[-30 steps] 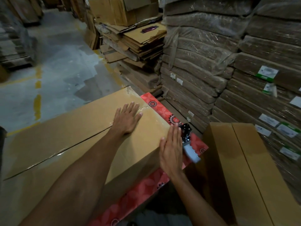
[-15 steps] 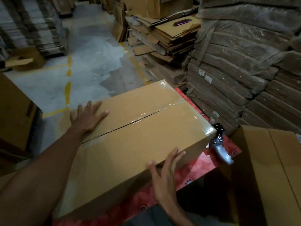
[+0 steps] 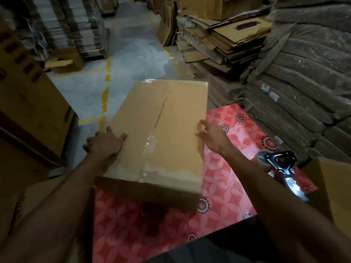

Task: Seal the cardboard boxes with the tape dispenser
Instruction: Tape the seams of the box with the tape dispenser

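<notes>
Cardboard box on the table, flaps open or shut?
Shut: the cardboard box flaps lie flat, clear tape glinting over their seam.

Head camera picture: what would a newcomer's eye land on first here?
A big cardboard box, clear tape on its top, lies mid-frame on a red flowered cover, the left hand gripping its left edge, the blurred right hand at its right edge. A tape dispenser lies on the cover to the right; flattened cardboard stacks rise behind.

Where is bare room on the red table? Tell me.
Free on the table: the far right corner, between box and dispenser; the near strip before the box. Crowded: the right edge, with dispenser and second box.
</notes>
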Demonstrator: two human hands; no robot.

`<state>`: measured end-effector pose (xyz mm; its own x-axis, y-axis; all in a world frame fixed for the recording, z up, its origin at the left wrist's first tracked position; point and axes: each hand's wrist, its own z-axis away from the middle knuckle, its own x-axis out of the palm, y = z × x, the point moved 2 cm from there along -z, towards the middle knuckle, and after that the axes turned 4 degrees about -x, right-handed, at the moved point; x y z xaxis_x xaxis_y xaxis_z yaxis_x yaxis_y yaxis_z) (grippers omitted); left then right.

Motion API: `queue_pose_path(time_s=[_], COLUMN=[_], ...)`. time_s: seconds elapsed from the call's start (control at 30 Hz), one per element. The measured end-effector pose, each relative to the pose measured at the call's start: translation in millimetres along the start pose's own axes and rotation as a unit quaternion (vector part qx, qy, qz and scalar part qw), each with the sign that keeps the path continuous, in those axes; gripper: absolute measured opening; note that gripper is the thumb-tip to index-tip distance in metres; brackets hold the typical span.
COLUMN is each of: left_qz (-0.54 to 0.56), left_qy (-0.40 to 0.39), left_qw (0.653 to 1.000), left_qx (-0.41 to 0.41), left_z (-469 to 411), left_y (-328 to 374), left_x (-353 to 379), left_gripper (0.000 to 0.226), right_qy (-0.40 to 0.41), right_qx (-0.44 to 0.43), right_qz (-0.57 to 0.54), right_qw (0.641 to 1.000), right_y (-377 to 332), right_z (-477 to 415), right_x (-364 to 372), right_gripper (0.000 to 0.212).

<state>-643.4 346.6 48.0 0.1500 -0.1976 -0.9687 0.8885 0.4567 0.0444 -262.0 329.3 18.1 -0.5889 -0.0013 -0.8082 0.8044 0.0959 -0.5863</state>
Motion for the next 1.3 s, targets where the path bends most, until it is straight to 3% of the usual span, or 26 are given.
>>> queue_pose_path(time_s=[0.07, 0.13, 0.2, 0.3, 0.4, 0.47, 0.57, 0.67, 0.77, 1.0, 1.17, 1.23, 1.3], left_qz=[-0.019, -0.057, -0.038, -0.025, -0.005, 0.017, -0.042, -0.060, -0.063, -0.088, -0.051, -0.047, -0.080], left_qy=[0.014, 0.035, -0.018, -0.053, 0.062, 0.093, 0.014, 0.003, 0.026, 0.037, 0.048, 0.115, 0.159], left_qw=[0.999, 0.989, 0.991, 0.982, 0.969, 0.942, 0.907, 0.908, 0.923, 0.960, 0.987, 0.971, 0.905], left_qx=[0.039, 0.134, 0.129, 0.179, 0.237, 0.322, 0.418, 0.414, 0.379, 0.265, 0.144, 0.205, 0.387], left_z=[50.2, 106.2, 150.8, 189.1, 189.6, 173.7, 147.7, 136.1, 137.1, 171.9, 228.7, 240.2, 244.4], left_y=[6.5, 25.2, 45.0, 77.3, 100.4, 117.1, 139.3, 145.0, 143.7, 142.9, 152.8, 165.7, 195.2], left_x=[5.9, 16.3, 20.2, 24.1, 21.2, 26.6, 44.2, 62.4, 68.6, 85.5, 96.6, 93.8, 90.9], left_gripper=[0.082, 0.051, 0.038, 0.052, 0.046, 0.047, 0.074, 0.071, 0.076, 0.078, 0.076, 0.068, 0.063], right_qy=[-0.026, -0.039, -0.047, -0.062, -0.033, -0.010, -0.083, -0.121, -0.102, -0.174, -0.146, -0.107, -0.094], right_qx=[-0.039, -0.061, -0.073, -0.109, -0.109, -0.120, -0.170, -0.205, -0.233, -0.346, -0.254, -0.214, -0.213], right_qz=[0.092, 0.170, 0.190, 0.164, 0.133, 0.148, 0.201, 0.237, 0.226, 0.173, 0.152, 0.130, 0.100], right_qw=[0.995, 0.983, 0.978, 0.979, 0.985, 0.982, 0.961, 0.942, 0.940, 0.905, 0.944, 0.962, 0.967], right_y=[-13.1, -20.3, -23.6, -35.9, -41.3, -47.6, -62.0, -56.7, -46.5, 10.6, 56.3, 69.6, 78.2], right_z=[-15.8, -14.9, -1.6, 37.0, 89.5, 130.2, 186.9, 207.2, 204.5, 197.4, 203.6, 208.6, 207.0], right_x=[-1.1, -2.6, -5.2, -9.9, -10.3, -5.1, 15.4, 28.9, 22.4, -15.4, -56.2, -59.4, -59.8], right_gripper=[0.040, 0.036, 0.033, 0.028, 0.029, 0.050, 0.094, 0.107, 0.101, 0.090, 0.105, 0.103, 0.098])
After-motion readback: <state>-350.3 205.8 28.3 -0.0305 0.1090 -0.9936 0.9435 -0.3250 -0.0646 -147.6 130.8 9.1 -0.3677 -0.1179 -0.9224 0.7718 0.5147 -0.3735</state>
